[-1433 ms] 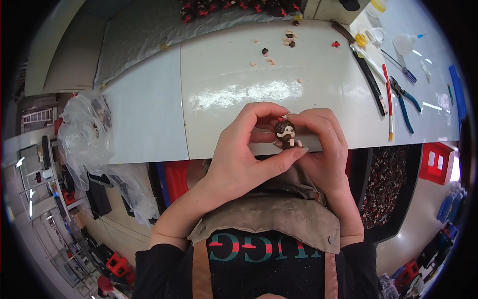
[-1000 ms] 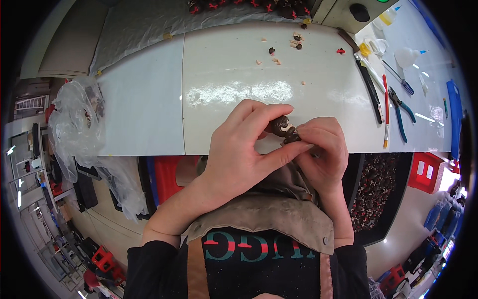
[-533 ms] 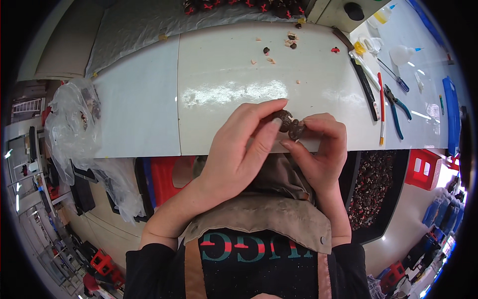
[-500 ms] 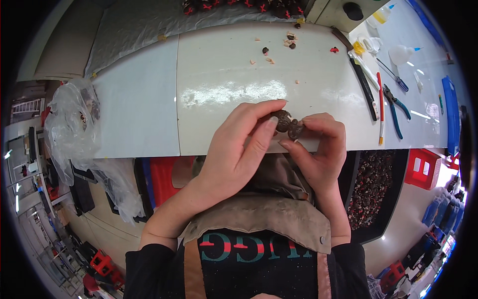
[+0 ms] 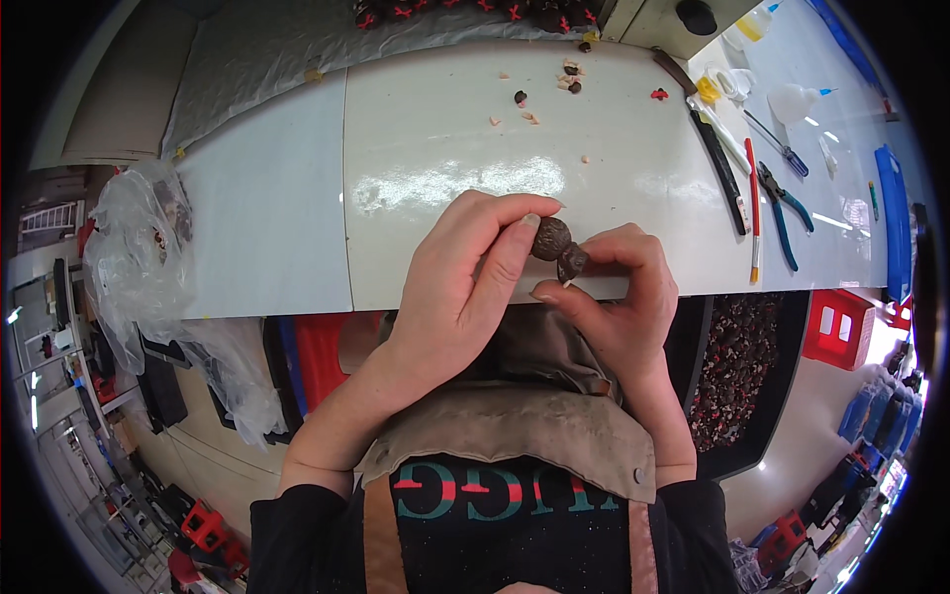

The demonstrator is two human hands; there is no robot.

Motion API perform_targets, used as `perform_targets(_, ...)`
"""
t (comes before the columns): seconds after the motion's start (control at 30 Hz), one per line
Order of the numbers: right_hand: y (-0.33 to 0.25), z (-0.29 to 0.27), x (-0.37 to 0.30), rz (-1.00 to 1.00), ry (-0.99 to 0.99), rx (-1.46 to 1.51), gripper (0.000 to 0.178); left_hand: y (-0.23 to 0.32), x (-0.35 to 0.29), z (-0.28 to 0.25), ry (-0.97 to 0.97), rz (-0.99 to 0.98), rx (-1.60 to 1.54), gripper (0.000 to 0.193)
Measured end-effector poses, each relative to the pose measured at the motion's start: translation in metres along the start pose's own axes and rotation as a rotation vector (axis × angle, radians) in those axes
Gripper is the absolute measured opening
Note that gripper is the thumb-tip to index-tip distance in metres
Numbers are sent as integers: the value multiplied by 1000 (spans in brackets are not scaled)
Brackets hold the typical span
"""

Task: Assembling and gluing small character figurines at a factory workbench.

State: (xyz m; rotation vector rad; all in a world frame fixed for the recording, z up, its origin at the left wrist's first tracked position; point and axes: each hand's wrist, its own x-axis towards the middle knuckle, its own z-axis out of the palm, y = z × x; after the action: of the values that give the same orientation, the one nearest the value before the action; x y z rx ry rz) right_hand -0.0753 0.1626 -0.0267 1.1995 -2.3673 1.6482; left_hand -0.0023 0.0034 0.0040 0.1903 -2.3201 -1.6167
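Just above the near edge of the table, my left hand [image 5: 473,262] pinches a round, dark brown ball-like part [image 5: 552,239] with a textured surface between thumb and fingers. A smaller, lumpy dark brown part [image 5: 571,261] touches its lower right side. Whether the two are joined, I cannot tell. My right hand [image 5: 633,297] holds the smaller part by its right side with a bent forefinger; the thumb lies below it, partly apart. A pale tip shows at the bottom of the smaller part.
Pale scraps and dark crumbs [image 5: 571,74] lie farther back on the white table [image 5: 435,119]. At right are a black-handled tool [image 5: 720,168], a red brush [image 5: 754,213], pliers [image 5: 779,213] and a screwdriver [image 5: 792,158]. Dark pieces with red marks [image 5: 435,10] line the back.
Both hands have shifted slightly left with the brown parts. The round part shows more from behind the left fingers, and the smaller part has turned, with the right thumb lower beside it.
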Motion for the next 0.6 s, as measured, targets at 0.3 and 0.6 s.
perform_targets(0.3, 1, 6, 5, -27, 112, 13, 43, 2, 0, -2, -64, -96, -25, 25)
perform_targets(0.6, 0, 5, 6, -6, 99, 19, 43, -1, 1, 4, 1, -30, -12, 18)
